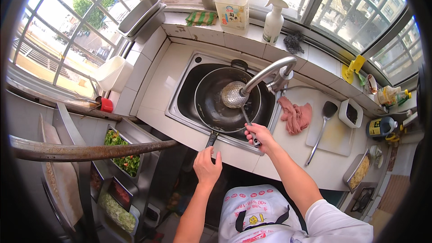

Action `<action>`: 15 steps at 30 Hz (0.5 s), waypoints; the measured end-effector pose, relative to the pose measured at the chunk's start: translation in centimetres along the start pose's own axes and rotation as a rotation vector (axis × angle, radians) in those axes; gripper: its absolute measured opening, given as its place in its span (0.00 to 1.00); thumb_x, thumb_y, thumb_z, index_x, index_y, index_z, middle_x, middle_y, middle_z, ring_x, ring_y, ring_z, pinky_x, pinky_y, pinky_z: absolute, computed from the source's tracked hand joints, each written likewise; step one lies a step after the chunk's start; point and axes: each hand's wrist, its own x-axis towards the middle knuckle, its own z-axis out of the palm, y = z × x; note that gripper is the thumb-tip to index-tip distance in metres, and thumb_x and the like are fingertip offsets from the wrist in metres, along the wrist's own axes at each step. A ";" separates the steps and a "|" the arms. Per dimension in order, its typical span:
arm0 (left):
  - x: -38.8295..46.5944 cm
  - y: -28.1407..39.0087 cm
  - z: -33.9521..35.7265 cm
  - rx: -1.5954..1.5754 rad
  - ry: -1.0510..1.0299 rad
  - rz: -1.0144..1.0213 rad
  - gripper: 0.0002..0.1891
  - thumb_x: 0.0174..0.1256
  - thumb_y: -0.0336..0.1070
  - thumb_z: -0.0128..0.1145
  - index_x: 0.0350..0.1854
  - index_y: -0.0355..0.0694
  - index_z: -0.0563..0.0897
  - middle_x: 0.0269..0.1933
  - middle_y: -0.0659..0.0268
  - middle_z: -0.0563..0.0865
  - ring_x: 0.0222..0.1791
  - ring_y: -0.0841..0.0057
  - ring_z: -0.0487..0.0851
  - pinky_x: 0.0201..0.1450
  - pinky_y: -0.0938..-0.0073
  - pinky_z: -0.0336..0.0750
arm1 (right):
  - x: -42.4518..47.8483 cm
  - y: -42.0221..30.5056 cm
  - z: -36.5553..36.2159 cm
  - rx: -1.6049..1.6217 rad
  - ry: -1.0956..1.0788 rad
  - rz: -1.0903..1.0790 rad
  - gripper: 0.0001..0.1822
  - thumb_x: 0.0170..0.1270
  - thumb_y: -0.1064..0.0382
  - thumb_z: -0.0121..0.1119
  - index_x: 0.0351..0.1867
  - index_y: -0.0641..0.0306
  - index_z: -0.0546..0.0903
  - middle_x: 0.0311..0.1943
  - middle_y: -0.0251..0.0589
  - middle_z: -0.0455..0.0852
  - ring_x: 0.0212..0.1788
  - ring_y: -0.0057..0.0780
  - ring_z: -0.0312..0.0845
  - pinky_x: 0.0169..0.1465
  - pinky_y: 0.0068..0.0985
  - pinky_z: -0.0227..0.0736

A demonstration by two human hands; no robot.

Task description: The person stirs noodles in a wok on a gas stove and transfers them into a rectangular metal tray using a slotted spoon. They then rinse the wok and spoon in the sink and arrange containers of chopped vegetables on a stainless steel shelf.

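A dark wok [209,108] rests in the sink [171,108], under the curved metal faucet [270,67]. My right hand [260,136] grips the handle of a perforated metal skimmer [234,94], whose round head is inside the wok below the spout. My left hand [208,165] is at the end of the wok's black handle [212,139], fingertips at its tip and thumb apart; whether it grips the handle is hard to tell. To the right of the sink lies a crumpled pink cloth [295,114].
On the right counter, a spatula [323,125] lies across a white cutting board [312,138] near a white container [351,113]. A spray bottle [274,20] and large jug [232,6] stand on the ledge. At left, a rusty bar [94,152] crosses above food trays [126,175].
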 end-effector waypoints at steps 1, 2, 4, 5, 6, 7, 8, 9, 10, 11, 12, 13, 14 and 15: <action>-0.3 -2.2 -0.3 0.171 0.058 0.010 0.15 0.64 0.37 0.72 0.50 0.39 0.85 0.40 0.62 0.88 0.42 0.60 0.87 0.46 0.57 0.80 | -0.6 -0.8 -0.4 -0.076 0.038 -0.029 0.07 0.80 0.64 0.59 0.54 0.58 0.80 0.33 0.34 0.84 0.29 0.21 0.82 0.28 0.25 0.80; -0.8 -3.6 -0.7 0.209 0.042 -0.023 0.16 0.65 0.37 0.72 0.51 0.38 0.85 0.42 0.61 0.88 0.45 0.58 0.86 0.47 0.55 0.79 | -0.8 -0.8 0.0 -0.184 0.083 -0.088 0.09 0.77 0.65 0.59 0.54 0.61 0.80 0.31 0.34 0.83 0.28 0.21 0.81 0.26 0.26 0.78; -1.4 -5.3 -0.7 0.298 0.010 -0.030 0.19 0.67 0.39 0.69 0.56 0.37 0.84 0.43 0.57 0.88 0.50 0.55 0.84 0.51 0.51 0.78 | 0.1 -0.4 1.7 -0.377 0.172 -0.233 0.11 0.74 0.65 0.59 0.54 0.65 0.80 0.30 0.36 0.83 0.27 0.22 0.81 0.26 0.27 0.77; -1.7 -6.1 -0.3 0.238 -0.052 -0.086 0.20 0.69 0.40 0.69 0.58 0.37 0.83 0.44 0.56 0.88 0.51 0.54 0.85 0.52 0.52 0.79 | 0.6 0.0 2.9 -0.471 0.219 -0.305 0.13 0.73 0.65 0.60 0.55 0.66 0.80 0.30 0.37 0.84 0.27 0.22 0.81 0.25 0.28 0.77; -2.2 -7.1 0.5 0.177 -0.112 -0.149 0.21 0.70 0.42 0.68 0.60 0.37 0.83 0.45 0.55 0.88 0.52 0.54 0.85 0.53 0.52 0.79 | 0.3 0.2 4.6 -0.588 0.279 -0.319 0.21 0.69 0.64 0.60 0.60 0.70 0.79 0.30 0.47 0.86 0.28 0.33 0.86 0.31 0.34 0.81; -2.2 -8.0 1.3 0.116 -0.178 -0.204 0.22 0.71 0.43 0.67 0.61 0.36 0.82 0.46 0.54 0.89 0.52 0.53 0.86 0.54 0.52 0.80 | 1.9 1.6 4.8 -0.700 0.295 -0.398 0.27 0.67 0.62 0.61 0.66 0.69 0.77 0.35 0.60 0.89 0.35 0.53 0.90 0.43 0.45 0.84; -1.9 -9.0 2.0 -0.022 -0.229 -0.264 0.23 0.75 0.43 0.65 0.65 0.37 0.81 0.46 0.54 0.91 0.47 0.58 0.91 0.52 0.57 0.83 | 3.1 3.0 4.6 -0.749 0.297 -0.447 0.29 0.66 0.61 0.61 0.67 0.69 0.76 0.38 0.64 0.90 0.40 0.59 0.89 0.48 0.48 0.83; -1.8 -9.0 2.1 -0.133 -0.278 -0.366 0.23 0.75 0.42 0.64 0.66 0.37 0.81 0.45 0.54 0.91 0.44 0.61 0.92 0.50 0.59 0.83 | 3.5 3.9 5.1 -0.805 0.298 -0.490 0.30 0.65 0.60 0.61 0.68 0.69 0.75 0.41 0.68 0.90 0.45 0.66 0.89 0.54 0.51 0.82; -1.5 -9.0 2.3 -0.250 -0.324 -0.469 0.22 0.75 0.42 0.64 0.66 0.37 0.81 0.44 0.55 0.92 0.40 0.63 0.93 0.48 0.61 0.84 | 2.4 4.2 5.9 -0.995 0.319 -0.525 0.29 0.66 0.61 0.61 0.69 0.68 0.75 0.43 0.69 0.89 0.51 0.67 0.87 0.58 0.54 0.80; -1.2 -9.2 2.4 -0.366 -0.370 -0.571 0.22 0.75 0.41 0.64 0.66 0.38 0.80 0.43 0.56 0.93 0.37 0.66 0.94 0.46 0.63 0.84 | 1.0 4.4 6.4 -1.124 0.288 -0.555 0.30 0.66 0.62 0.61 0.70 0.67 0.75 0.44 0.67 0.90 0.49 0.66 0.87 0.56 0.54 0.81; -1.3 -10.0 2.8 -0.365 -0.363 -0.544 0.22 0.74 0.39 0.63 0.66 0.38 0.80 0.39 0.60 0.93 0.30 0.72 0.93 0.42 0.68 0.84 | 0.4 5.1 6.0 -1.237 0.269 -0.641 0.30 0.66 0.63 0.62 0.71 0.66 0.75 0.44 0.65 0.89 0.46 0.65 0.88 0.53 0.54 0.82; -1.5 -10.3 2.9 -0.390 -0.382 -0.558 0.22 0.74 0.39 0.64 0.66 0.38 0.81 0.39 0.60 0.93 0.31 0.72 0.93 0.42 0.68 0.84 | -0.6 5.7 5.3 -1.353 0.246 -0.722 0.31 0.66 0.64 0.62 0.71 0.65 0.75 0.44 0.62 0.89 0.44 0.64 0.88 0.51 0.54 0.83; -1.4 -10.6 3.1 -0.414 -0.401 -0.572 0.22 0.74 0.39 0.64 0.66 0.38 0.81 0.39 0.60 0.93 0.31 0.72 0.93 0.42 0.68 0.84 | -1.6 5.9 4.4 -1.478 0.242 -0.667 0.31 0.65 0.66 0.62 0.72 0.64 0.75 0.43 0.59 0.89 0.43 0.61 0.89 0.49 0.53 0.83; -1.1 -10.8 3.1 -0.442 -0.415 -0.581 0.22 0.74 0.40 0.64 0.66 0.38 0.81 0.39 0.60 0.93 0.31 0.72 0.93 0.42 0.68 0.84 | -3.3 5.2 3.8 -1.604 0.238 -0.616 0.32 0.64 0.67 0.63 0.72 0.63 0.75 0.42 0.56 0.88 0.41 0.59 0.89 0.46 0.51 0.83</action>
